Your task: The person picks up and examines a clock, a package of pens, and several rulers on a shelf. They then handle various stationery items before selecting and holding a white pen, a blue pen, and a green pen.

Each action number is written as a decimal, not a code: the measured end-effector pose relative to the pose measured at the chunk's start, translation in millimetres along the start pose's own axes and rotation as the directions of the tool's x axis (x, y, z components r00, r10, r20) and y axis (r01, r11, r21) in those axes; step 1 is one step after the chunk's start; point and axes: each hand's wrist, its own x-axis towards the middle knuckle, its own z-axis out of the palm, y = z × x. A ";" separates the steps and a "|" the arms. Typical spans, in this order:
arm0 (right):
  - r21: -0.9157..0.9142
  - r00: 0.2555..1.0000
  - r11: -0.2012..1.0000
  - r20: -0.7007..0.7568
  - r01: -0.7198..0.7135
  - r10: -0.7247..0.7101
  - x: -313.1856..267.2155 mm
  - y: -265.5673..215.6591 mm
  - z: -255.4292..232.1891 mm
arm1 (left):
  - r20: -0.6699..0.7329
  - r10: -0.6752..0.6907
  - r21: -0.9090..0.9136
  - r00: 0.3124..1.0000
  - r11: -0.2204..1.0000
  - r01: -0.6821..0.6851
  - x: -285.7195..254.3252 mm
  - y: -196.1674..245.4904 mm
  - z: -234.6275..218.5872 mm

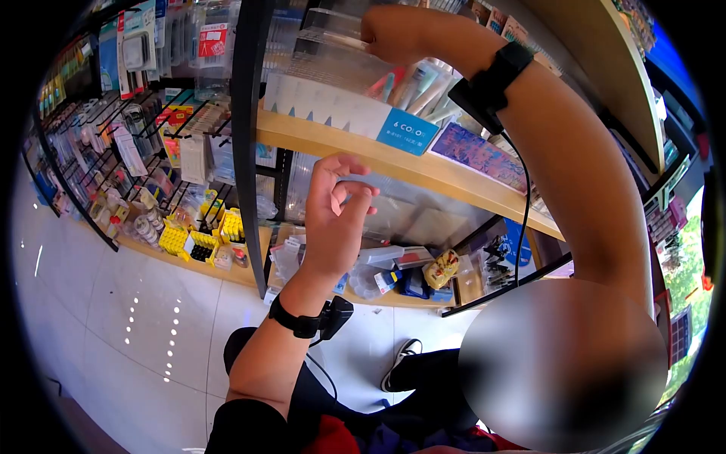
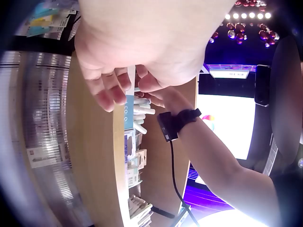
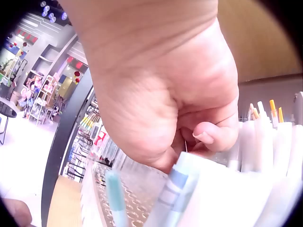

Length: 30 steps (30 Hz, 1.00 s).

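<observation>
My right hand (image 1: 397, 34) reaches over the upper shelf, at the far side of a pen display. In the right wrist view its fingers curl in above several white-barrelled pens (image 3: 262, 146), with the fingertips partly hidden; I cannot tell whether they hold anything. Close below that hand stand a teal-capped marker (image 3: 114, 189) and a clear rack with round holes (image 3: 135, 203). My left hand (image 1: 336, 219) hovers in front of the shelf edge, fingers loosely bent and nothing in them. A white display box with a blue "6 COLO" label (image 1: 408, 130) sits just above it.
The wooden shelf edge (image 1: 302, 135) runs across in front of me. A dark upright post (image 1: 249, 113) divides it from hooks of packaged goods (image 1: 136, 136) at left. Below lie a yellow patterned pouch (image 1: 442, 269) and clear plastic boxes (image 1: 378, 255). A cable (image 1: 526, 204) hangs from my right wrist.
</observation>
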 end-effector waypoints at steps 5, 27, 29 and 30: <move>0.390 0.955 0.918 -0.237 -0.074 0.177 -82.9 -20.4 -88.3 | 0.028 0.053 0.063 0.998 0.997 -0.054 -1.5 5.1 1.3; 0.545 0.930 0.802 -0.102 -0.243 0.352 -220.1 -7.7 -2.2 | 0.073 -0.188 -0.155 0.980 0.968 0.197 -3.8 34.3 2.0; 0.591 0.925 0.760 -0.059 -0.271 0.375 -215.8 -6.2 5.0 | 0.088 -0.217 -0.230 0.972 0.945 0.232 -3.2 31.1 -0.2; 0.592 0.925 0.759 -0.060 -0.270 0.376 -213.2 -3.3 12.3 | 0.102 -0.215 -0.222 0.971 0.947 0.233 -2.9 29.8 -1.5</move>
